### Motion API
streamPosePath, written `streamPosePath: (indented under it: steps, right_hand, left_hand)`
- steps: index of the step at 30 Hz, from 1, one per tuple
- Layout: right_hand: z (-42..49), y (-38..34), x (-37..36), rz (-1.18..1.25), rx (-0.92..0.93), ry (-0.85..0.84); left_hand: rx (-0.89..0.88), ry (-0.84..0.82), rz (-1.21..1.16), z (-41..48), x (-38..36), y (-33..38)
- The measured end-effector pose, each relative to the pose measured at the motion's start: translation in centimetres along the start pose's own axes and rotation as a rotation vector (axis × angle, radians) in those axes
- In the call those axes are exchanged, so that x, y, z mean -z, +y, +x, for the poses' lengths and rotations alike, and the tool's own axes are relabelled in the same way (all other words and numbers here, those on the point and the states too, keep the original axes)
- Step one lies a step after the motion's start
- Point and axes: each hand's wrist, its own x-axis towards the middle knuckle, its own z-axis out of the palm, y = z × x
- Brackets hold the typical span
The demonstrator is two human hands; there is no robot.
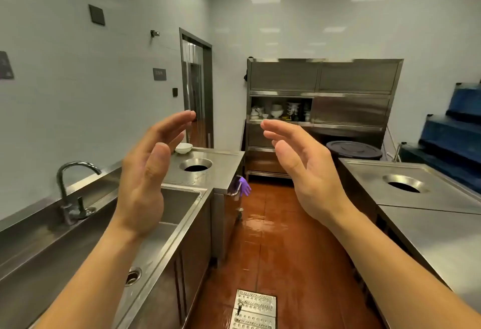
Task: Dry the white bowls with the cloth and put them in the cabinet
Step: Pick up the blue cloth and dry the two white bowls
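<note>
Ahead, 2 empty hands — left hand (pixel 145 172), right hand (pixel 304 162), 1 bowl stack (pixel 183 148)

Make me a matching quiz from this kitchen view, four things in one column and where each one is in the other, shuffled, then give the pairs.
Things:
1. bowls
2. glove
3. faucet
4. bin lid

Places:
A. at the back edge of the sink
B. hanging off the left counter's end
C. behind the right counter, by the cabinet
D. far corner of the left counter, near the door

Pairs: 1-D, 2-B, 3-A, 4-C
</note>
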Motion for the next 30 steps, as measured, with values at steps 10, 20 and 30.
streamPosePath:
  steps: [10, 20, 30]
  right_hand:
    - [11.1, 14.0, -3.1, 0.032, -0.031, -0.006]
    - [22.9, 34.8, -3.7, 0.110, 0.018, -0.078]
    - [39.0, 51.6, -7.3, 0.253, 0.095, -0.207]
  left_hand:
    - [0.040, 0.001, 0.047, 9.0, -1.0, -15.6]
    - [0.019, 0.023, 0.151, 17.8, -6.1, -34.7]
    - [0.056, 0.168, 0.304, 27.9, -7.0, -50.7]
